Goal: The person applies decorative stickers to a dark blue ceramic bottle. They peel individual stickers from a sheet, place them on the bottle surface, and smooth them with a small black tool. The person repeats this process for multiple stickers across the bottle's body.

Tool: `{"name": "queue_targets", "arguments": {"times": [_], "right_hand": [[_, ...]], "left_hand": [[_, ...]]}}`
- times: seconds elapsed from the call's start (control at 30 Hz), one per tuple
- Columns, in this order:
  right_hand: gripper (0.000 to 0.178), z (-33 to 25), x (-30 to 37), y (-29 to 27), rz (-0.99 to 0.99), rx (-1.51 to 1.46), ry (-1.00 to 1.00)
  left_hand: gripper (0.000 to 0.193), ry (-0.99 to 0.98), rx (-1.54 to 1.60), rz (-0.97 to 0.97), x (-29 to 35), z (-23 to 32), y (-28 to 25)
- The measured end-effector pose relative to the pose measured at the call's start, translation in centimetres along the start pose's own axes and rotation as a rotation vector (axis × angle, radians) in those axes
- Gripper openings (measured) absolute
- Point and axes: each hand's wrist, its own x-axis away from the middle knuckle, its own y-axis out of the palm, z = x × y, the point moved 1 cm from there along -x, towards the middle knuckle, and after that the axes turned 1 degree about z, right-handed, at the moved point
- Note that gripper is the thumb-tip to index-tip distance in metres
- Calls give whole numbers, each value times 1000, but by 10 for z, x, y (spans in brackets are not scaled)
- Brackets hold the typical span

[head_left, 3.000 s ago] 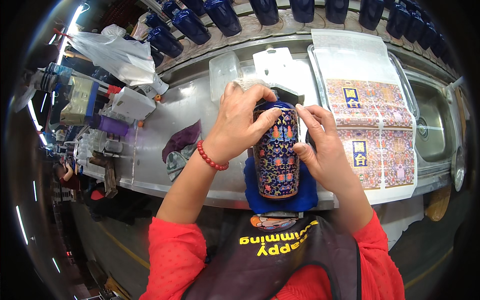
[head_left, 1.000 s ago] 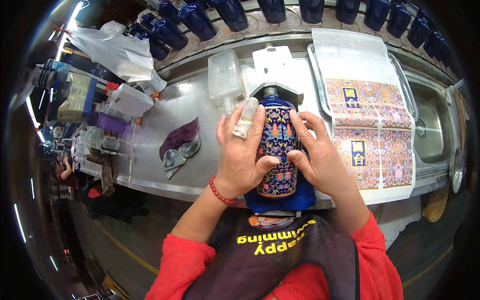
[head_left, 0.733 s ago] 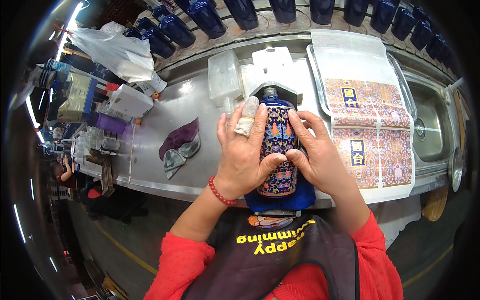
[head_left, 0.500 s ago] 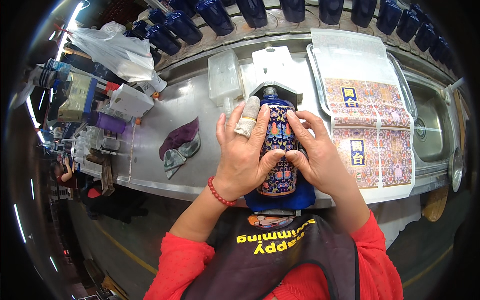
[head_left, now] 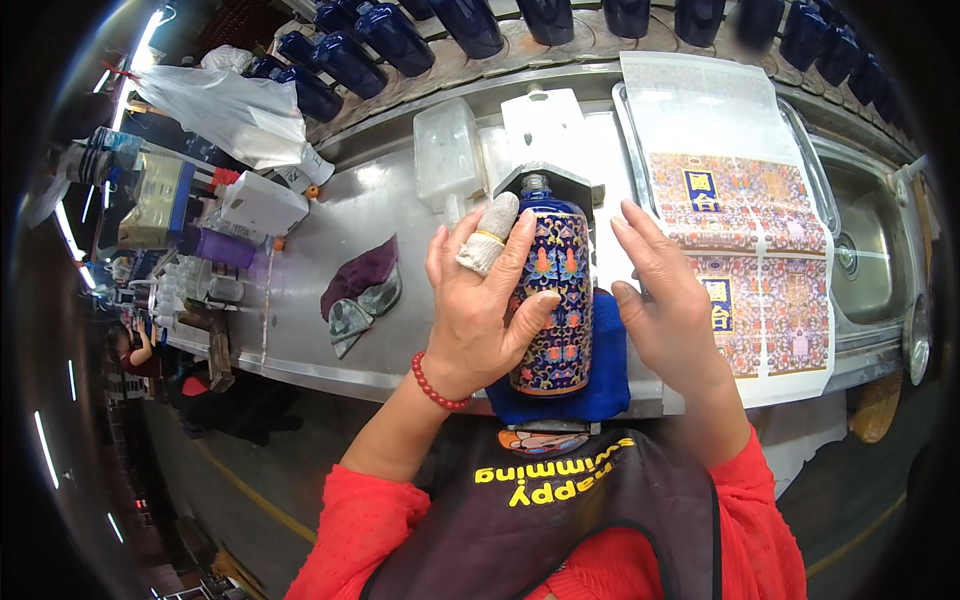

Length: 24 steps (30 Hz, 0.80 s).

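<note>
A dark blue bottle (head_left: 562, 300) covered in a colourful floral pattern lies with its neck pointing away from me. A blue cloth (head_left: 608, 365) is under its near end, and its neck rests at a metal holder (head_left: 578, 184). My left hand (head_left: 482, 305) grips the bottle's left side, its index finger along the edge and its thumb on the patterned front. One of its fingers wears a grey fabric finger cover (head_left: 488, 236). Apart from the bottle, my right hand (head_left: 665, 300) hovers at its right with fingers stretched out, over the edge of the printed sheets.
Printed decal sheets (head_left: 795, 280) lie on a tray (head_left: 632, 150) at the right, beside a sink (head_left: 868, 270). A clear plastic container (head_left: 446, 155) stands behind my left hand. Purple and grey-green cloths (head_left: 362, 285) lie left. Blue bottles (head_left: 395, 38) line the conveyor at the back.
My right hand has let go of the bottle and moved off to the right. My left hand stays on the bottle, its thumb shifted slightly left.
</note>
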Motion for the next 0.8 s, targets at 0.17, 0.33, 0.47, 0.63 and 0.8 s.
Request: {"name": "queue_targets", "arguments": {"times": [0.17,0.33,0.47,0.63,0.8], "right_hand": [[57,1,5,8,-96,-28,23],[63,2,7,15,-139,-39,6],[66,3,6,17,-171,-34,10],[67,2,4,17,-175,-59,14],[66,1,3,18,-180,-64,10]], "left_hand": [[68,-11,15,-22,0,0,-1],[69,-14,-2,-46,0,2,-3],[71,-15,6,-51,0,2,-3],[71,-10,3,-64,0,1,-4],[71,-8,14,-67,-1,1,-6]]}}
